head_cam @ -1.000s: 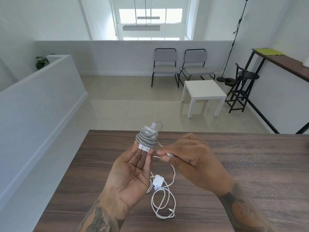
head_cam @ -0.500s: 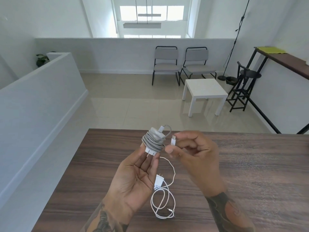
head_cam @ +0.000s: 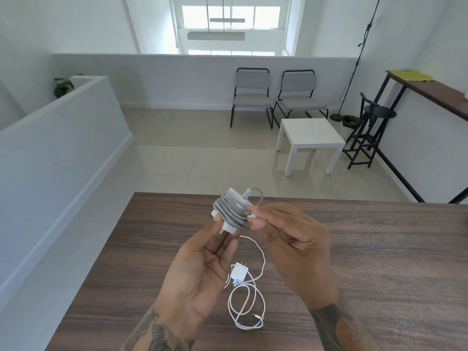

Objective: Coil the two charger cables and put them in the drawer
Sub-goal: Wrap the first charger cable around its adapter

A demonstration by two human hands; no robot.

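Landmark: the wrapped charger, held above the far half of the surface. The left hand holds it from below at the fingertips, palm up; the right hand, beside it, pinches the cable's free plug against the wraps. The long axis tilts up and away. The second charger, cable loose, lies below it between the wrists. No drawer is visible.

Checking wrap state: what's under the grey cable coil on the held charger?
The white charger block shows at both ends of the grey cable coil, prongs toward the left hand. Its middle is covered by the wraps.
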